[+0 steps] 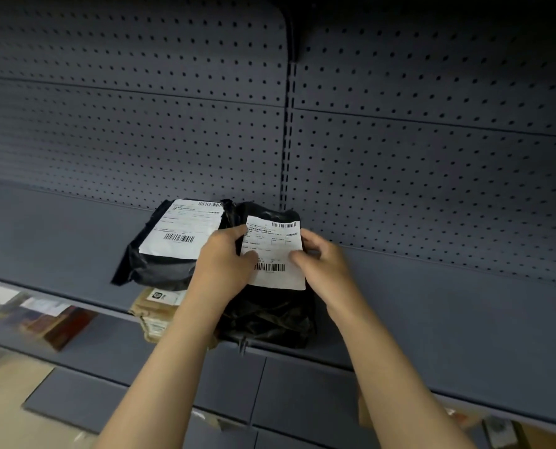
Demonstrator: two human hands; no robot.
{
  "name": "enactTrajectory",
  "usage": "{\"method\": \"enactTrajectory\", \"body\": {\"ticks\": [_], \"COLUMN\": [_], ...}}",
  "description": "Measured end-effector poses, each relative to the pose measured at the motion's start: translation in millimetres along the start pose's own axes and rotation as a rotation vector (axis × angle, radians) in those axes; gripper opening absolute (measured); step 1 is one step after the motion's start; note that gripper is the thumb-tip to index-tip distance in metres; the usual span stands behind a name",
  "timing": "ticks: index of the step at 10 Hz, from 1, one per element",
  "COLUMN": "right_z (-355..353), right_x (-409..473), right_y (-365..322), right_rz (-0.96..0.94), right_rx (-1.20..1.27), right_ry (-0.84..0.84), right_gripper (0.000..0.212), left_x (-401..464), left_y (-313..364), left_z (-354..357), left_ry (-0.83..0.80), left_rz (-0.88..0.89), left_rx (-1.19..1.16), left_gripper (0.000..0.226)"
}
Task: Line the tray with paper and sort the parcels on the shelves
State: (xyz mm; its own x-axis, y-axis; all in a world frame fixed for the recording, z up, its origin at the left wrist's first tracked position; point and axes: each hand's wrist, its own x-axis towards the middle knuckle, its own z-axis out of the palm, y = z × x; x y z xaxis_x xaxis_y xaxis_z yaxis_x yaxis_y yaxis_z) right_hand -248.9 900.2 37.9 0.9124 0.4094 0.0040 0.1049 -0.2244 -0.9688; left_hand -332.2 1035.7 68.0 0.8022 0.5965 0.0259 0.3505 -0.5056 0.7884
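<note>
Two black plastic parcels lie side by side on a grey metal shelf (432,306). The right parcel (270,315) carries a white shipping label (275,254) with barcodes. My left hand (225,257) grips its left side, thumb on the label. On the parcel's right side, my right hand (318,257) has its fingers on the label's edge. The left parcel (153,264) lies flat just beside my left hand and bears a larger white label (182,228). No tray or lining paper is in view.
A pegboard back wall (399,140) rises behind the shelf. On the lower shelf (108,345) sit a brown paper parcel (155,312) and a blurred reddish box (63,325). Cardboard shows at the bottom right (503,429). Bare shelf stretches to both sides of the parcels.
</note>
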Motion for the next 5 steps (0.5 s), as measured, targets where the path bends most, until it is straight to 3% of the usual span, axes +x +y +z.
{"method": "enactTrajectory", "body": {"ticks": [3, 4, 5], "right_z": [6, -4, -25], "right_x": [-1, -2, -2], "right_y": [21, 20, 16], "right_rz": [0.033, 0.032, 0.010], "right_rx": [-0.078, -0.114, -0.069], "right_ry": [-0.014, 0.002, 0.121], "right_gripper": [0.054, 0.054, 0.050], "left_x": [-7, -11, -13], "left_y": [-20, -19, -5], "left_z": [32, 34, 33], "left_ry": [-0.025, 0.088, 0.253], "left_rz": [0.023, 0.119, 0.277], "left_rx": [0.176, 0.216, 0.131], "left_gripper": [0.046, 0.053, 0.055]}}
